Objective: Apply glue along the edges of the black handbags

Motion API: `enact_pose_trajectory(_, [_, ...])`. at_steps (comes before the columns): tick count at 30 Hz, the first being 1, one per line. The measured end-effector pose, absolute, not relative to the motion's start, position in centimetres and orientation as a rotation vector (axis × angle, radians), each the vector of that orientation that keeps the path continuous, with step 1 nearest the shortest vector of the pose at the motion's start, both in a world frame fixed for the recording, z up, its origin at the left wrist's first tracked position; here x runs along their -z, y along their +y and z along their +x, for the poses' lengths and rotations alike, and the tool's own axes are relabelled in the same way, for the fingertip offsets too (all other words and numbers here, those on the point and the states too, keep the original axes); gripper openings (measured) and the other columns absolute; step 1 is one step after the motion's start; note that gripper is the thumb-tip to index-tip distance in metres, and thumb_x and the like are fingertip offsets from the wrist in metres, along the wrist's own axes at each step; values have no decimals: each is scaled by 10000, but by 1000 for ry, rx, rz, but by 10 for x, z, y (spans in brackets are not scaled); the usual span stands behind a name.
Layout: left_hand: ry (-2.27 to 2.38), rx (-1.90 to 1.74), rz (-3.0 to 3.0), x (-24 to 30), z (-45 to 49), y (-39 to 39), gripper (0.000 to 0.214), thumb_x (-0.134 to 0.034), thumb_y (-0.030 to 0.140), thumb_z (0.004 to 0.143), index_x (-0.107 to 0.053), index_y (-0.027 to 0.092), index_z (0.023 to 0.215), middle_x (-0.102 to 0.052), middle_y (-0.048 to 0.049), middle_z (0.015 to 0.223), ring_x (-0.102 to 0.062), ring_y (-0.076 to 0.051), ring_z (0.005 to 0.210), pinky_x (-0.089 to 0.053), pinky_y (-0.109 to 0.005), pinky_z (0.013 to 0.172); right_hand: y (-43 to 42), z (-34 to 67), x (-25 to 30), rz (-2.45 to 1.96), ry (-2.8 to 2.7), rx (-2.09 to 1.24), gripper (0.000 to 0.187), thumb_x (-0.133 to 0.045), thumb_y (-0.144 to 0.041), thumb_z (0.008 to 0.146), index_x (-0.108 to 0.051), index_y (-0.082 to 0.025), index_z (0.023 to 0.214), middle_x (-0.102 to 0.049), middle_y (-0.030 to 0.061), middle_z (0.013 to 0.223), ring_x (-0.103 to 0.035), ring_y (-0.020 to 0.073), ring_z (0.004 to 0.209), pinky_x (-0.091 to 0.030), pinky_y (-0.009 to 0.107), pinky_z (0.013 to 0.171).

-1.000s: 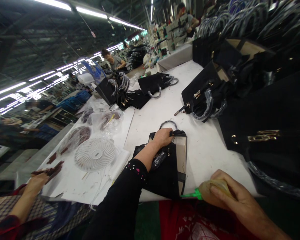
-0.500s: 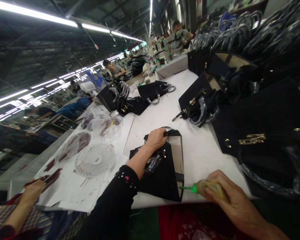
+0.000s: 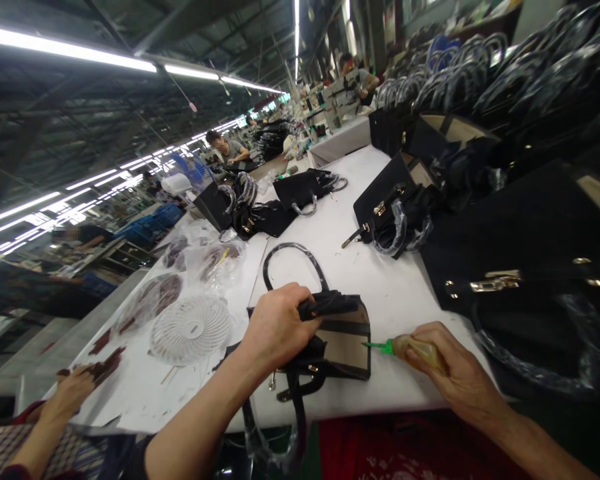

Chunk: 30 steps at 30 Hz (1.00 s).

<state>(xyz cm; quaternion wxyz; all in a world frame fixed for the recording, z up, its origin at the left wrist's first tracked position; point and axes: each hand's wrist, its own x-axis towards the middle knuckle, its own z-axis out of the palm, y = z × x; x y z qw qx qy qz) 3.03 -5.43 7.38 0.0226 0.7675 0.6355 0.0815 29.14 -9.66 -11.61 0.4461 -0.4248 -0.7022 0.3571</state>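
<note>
A black handbag [image 3: 336, 370] with a beige inner side panel lies on the white table in front of me. My left hand [image 3: 280, 327] is closed on the bunched black material along its upper part. One plastic-wrapped handle [image 3: 295, 247] arches beyond the bag, while the other hangs over the near table edge. My right hand [image 3: 455, 373] is wrapped round a yellowish squeeze bottle [image 3: 420, 352] with a green nozzle [image 3: 380, 346]. The nozzle points left, its thin tip at the right edge of the beige panel; whether it touches I cannot tell.
A white round fan [image 3: 193, 329] and clear plastic bags [image 3: 220, 263] are on the left. More black handbags [image 3: 395, 207] lie at the back and right, one large and close [image 3: 530, 260]. At lower left, another person's hand [image 3: 75, 387] holds brown strips.
The handbag has been turned and tipped, so its beige side panel shows more and its handles are spread. My left hand moved left and nearer me; the bottle rose slightly in view.
</note>
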Motion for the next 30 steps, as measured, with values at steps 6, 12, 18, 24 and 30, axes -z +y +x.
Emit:
enact_pose_trajectory(6, [1968,-426,2187,-65,18,-94,138,-698,217,721,-597,249,633,-636,32,687,-577,-124,633,-412,-269,575,-103,293,111,-1062,-1745,-1163,214,-460,-412,1038,-546,-244,936,-535,8,897,-546,199,805,-429,311,722])
enact_pose_trajectory(12, [1885,-505,2212,-61,14,-110,113,-640,133,696,-593,227,654,-616,27,698,-568,-120,637,-408,-260,581,-100,295,108,-1092,-1733,-1073,213,-517,-444,1011,-552,-243,949,-531,1,901,-535,196,799,-413,304,710])
enact_pose_trajectory(18, [1843,-500,2254,-60,11,-117,85,-611,111,718,-597,189,688,-592,13,726,-541,-118,652,-394,-250,607,-101,300,108,-1102,-1719,-1055,200,-516,-444,1014,-558,-252,975,-532,-8,941,-535,191,840,-398,299,749])
enact_pose_trajectory(24, [1828,-516,2235,-56,10,-124,93,-623,100,716,-589,185,700,-575,24,720,-527,-105,646,-357,-231,585,-105,303,112,-1090,-1743,-1155,190,-487,-432,1029,-559,-260,995,-537,-10,961,-539,186,855,-399,295,758])
enact_pose_trajectory(30, [1825,-515,2230,-54,9,-128,98,-622,98,725,-582,184,701,-553,26,708,-511,-100,635,-337,-230,577,-104,301,113,-1120,-1703,-1178,209,-502,-453,1024,-552,-256,975,-531,-16,921,-537,180,834,-395,292,750])
